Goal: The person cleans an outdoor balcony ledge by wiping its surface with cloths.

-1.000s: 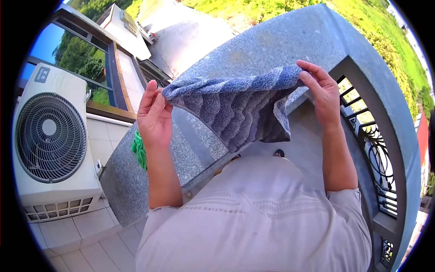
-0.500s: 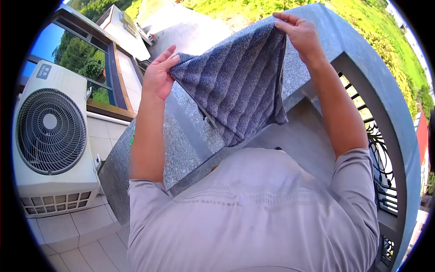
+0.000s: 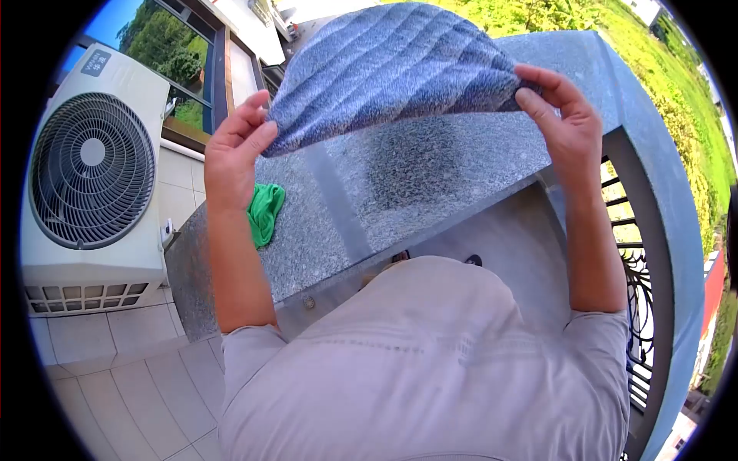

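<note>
A grey-blue towel (image 3: 392, 65) with wavy ridges is stretched in the air between my two hands, its far part billowing up and away from me. My left hand (image 3: 240, 154) pinches its near left corner between thumb and fingers. At the near right corner, my right hand (image 3: 565, 115) grips the cloth the same way. Below the towel lies a speckled grey granite ledge (image 3: 323, 253), with the towel's dark shadow on it. A crumpled green cloth (image 3: 265, 213) rests on the ledge beside my left forearm.
On the left stands a white air conditioner unit (image 3: 92, 173) with a round fan grille, near a window (image 3: 181, 65). A dark metal railing (image 3: 638, 284) runs under the curved ledge on the right. Pale floor tiles (image 3: 154, 392) lie at lower left.
The towel has swung from hanging down toward me to billowing up and outward. My hands have spread farther apart and come lower. More of the green cloth shows now.
</note>
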Demonstrator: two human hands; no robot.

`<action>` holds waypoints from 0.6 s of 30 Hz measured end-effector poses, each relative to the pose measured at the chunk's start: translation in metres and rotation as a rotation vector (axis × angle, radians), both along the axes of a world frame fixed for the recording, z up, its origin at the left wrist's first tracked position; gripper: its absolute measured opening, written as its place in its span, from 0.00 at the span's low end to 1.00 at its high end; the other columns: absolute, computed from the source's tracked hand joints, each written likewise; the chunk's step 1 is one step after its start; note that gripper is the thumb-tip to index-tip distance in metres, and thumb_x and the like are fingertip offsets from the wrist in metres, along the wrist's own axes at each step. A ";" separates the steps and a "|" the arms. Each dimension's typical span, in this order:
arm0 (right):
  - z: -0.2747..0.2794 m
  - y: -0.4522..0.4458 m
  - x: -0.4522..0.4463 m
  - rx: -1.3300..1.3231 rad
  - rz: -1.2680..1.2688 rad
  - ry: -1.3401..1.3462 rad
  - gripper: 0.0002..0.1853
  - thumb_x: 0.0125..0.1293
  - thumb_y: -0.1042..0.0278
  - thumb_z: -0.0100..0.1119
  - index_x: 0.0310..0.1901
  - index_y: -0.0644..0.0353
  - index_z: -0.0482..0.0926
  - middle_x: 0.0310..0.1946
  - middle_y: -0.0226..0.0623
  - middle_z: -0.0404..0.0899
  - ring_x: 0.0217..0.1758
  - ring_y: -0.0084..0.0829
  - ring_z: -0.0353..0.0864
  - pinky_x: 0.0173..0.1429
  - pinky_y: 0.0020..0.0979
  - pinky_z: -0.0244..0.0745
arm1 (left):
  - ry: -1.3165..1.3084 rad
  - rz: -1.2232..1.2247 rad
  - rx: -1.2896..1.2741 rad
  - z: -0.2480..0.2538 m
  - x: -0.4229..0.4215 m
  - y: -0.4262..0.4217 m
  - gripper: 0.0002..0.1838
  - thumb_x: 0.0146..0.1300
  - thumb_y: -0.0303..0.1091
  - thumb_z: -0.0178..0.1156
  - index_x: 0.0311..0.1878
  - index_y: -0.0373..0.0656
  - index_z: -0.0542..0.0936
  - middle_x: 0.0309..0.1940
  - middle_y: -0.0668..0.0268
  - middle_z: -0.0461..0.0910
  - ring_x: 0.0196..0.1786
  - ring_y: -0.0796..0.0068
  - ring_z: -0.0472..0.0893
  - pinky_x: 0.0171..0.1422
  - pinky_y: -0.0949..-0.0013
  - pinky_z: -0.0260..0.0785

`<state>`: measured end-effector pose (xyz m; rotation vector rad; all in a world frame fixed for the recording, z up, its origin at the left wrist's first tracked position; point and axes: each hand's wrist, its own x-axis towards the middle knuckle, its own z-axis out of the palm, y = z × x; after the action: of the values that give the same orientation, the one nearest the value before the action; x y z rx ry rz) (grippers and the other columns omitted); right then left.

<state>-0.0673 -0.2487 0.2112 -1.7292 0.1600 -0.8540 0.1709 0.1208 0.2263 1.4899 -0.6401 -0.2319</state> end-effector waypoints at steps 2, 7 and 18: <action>-0.072 0.016 -0.029 -0.037 0.043 0.325 0.12 0.70 0.74 0.73 0.54 0.63 0.90 0.47 0.34 0.91 0.53 0.23 0.89 0.60 0.29 0.82 | 0.176 -0.083 0.268 -0.057 -0.029 0.028 0.28 0.70 0.21 0.71 0.74 0.38 0.81 0.47 0.73 0.81 0.46 0.85 0.81 0.55 0.77 0.74; -0.176 0.038 -0.086 -0.267 -0.064 0.642 0.14 0.67 0.71 0.74 0.54 0.60 0.90 0.47 0.36 0.90 0.52 0.35 0.87 0.60 0.35 0.81 | -0.148 -0.052 1.063 -0.140 -0.096 0.063 0.27 0.65 0.29 0.75 0.69 0.43 0.84 0.55 0.61 0.83 0.45 0.68 0.86 0.57 0.65 0.79; -0.184 0.051 0.046 -0.909 -0.022 0.435 0.31 0.71 0.47 0.70 0.71 0.51 0.81 0.78 0.45 0.72 0.83 0.51 0.65 0.85 0.52 0.58 | -0.761 0.039 0.920 -0.194 -0.049 -0.068 0.34 0.75 0.57 0.64 0.79 0.55 0.75 0.84 0.53 0.64 0.85 0.44 0.61 0.88 0.40 0.52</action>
<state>-0.0216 -0.1979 0.0271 -2.7638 0.0782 -0.5737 0.1223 0.0525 0.0319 2.5129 -1.1999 0.1174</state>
